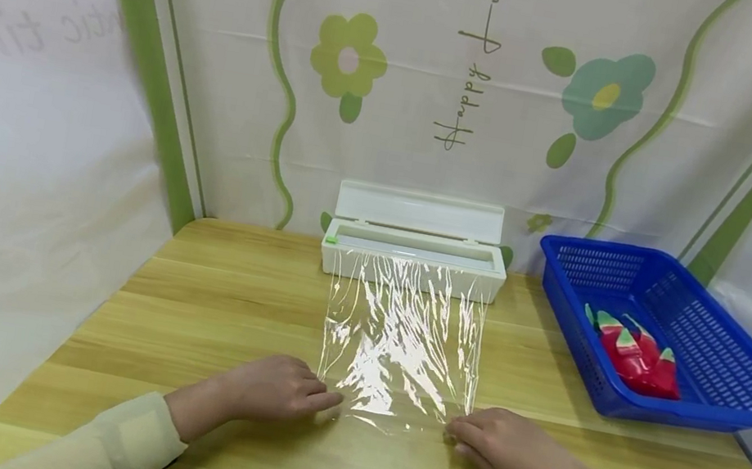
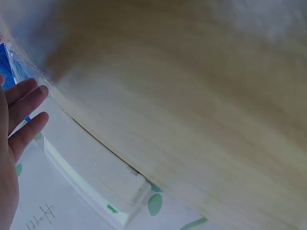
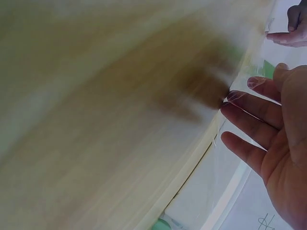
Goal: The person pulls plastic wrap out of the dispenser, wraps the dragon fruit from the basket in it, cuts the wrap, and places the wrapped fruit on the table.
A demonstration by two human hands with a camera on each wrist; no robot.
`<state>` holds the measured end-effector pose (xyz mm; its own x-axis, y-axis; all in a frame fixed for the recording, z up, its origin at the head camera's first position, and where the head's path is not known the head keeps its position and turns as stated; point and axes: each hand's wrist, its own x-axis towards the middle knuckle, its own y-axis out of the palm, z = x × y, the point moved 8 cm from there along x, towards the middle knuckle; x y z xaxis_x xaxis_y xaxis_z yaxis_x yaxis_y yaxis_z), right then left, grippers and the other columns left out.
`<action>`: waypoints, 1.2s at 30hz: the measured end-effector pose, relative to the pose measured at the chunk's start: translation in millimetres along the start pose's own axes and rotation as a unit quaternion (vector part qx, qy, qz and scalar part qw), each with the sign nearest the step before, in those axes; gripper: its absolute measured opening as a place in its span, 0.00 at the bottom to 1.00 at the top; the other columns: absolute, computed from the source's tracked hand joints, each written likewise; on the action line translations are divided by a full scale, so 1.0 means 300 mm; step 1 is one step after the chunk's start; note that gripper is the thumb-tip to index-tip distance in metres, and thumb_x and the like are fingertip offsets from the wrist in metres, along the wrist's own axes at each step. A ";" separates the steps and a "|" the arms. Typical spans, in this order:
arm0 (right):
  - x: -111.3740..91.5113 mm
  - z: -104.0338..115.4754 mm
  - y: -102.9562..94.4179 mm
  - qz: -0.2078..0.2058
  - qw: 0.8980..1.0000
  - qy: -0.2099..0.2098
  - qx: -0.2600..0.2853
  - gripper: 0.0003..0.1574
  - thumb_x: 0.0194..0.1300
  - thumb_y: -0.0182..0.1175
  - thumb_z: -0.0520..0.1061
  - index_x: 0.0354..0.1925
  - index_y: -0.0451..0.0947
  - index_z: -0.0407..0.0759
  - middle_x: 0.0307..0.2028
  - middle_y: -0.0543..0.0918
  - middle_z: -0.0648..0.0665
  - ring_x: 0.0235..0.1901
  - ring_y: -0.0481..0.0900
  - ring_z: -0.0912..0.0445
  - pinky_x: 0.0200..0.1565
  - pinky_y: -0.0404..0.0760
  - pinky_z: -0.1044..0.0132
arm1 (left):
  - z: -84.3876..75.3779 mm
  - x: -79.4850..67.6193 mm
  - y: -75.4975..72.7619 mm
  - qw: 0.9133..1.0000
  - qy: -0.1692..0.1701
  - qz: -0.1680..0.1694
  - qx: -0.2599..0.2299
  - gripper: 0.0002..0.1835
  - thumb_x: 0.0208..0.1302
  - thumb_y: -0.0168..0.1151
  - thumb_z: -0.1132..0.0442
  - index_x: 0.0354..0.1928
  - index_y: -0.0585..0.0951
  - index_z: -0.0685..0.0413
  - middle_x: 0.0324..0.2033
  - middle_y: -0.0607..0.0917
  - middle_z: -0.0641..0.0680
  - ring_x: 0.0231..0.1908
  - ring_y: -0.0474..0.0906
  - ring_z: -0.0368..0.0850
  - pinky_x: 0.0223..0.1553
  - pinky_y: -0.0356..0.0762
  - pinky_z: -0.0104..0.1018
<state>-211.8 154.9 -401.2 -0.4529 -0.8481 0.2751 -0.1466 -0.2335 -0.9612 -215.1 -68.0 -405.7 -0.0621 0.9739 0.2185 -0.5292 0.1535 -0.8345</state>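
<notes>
A sheet of clear cling film (image 1: 395,345) stretches from a white cling film dispenser (image 1: 412,274) toward me over the wooden table. My left hand (image 1: 275,392) grips the near left corner of the film. At the near right corner, my right hand (image 1: 512,448) holds the film with its fingertips. The right wrist view shows film lying over the right fingertips (image 3: 235,96). In the left wrist view, the left fingers (image 2: 29,103) appear beside the dispenser, the thumb hidden. The dispenser's lid (image 1: 420,212) stands raised, and a small green piece (image 1: 332,240) sits at its left end.
A blue plastic basket (image 1: 572,334) stands on the right of the table (image 1: 214,307), with several red items with green-and-white tips (image 1: 635,357) inside. A printed cloth (image 1: 389,154) hangs behind the dispenser, and pale sheets hang at both sides.
</notes>
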 end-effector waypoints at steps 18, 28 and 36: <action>0.033 -0.027 -0.024 -0.047 0.998 -0.031 0.023 0.13 0.53 0.62 0.41 0.40 0.78 0.45 0.31 0.81 0.54 0.30 0.78 0.62 0.33 0.76 0.68 | 0.106 0.006 0.033 0.991 -0.135 -0.012 0.013 0.19 0.54 0.55 0.50 0.43 0.75 0.55 0.48 0.76 0.57 0.47 0.72 0.52 0.46 0.69 0.49; 0.038 -0.074 -0.016 -0.025 0.999 0.001 -0.030 0.26 0.51 0.62 0.46 0.49 0.73 0.38 0.49 0.74 0.39 0.49 0.72 0.46 0.49 0.69 0.53 | 0.138 -0.025 0.088 0.981 -0.182 0.067 -0.002 0.37 0.53 0.50 0.35 0.54 0.70 0.58 0.57 0.68 0.60 0.55 0.64 0.54 0.53 0.60 0.52; 0.026 -0.123 0.006 0.036 0.995 0.077 -0.056 0.34 0.57 0.57 0.54 0.57 0.66 0.38 0.58 0.65 0.37 0.57 0.62 0.44 0.56 0.60 0.50 | 0.157 -0.051 0.128 0.970 -0.208 0.127 -0.024 0.40 0.57 0.42 0.33 0.59 0.66 0.60 0.59 0.64 0.61 0.59 0.58 0.55 0.56 0.55 0.52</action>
<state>-248.0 165.3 -400.1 -0.5941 -0.7757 0.2130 -0.2026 -0.1119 -0.9728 -274.2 -85.0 -417.4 -0.5263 0.8313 0.1786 -0.4119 -0.0655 -0.9089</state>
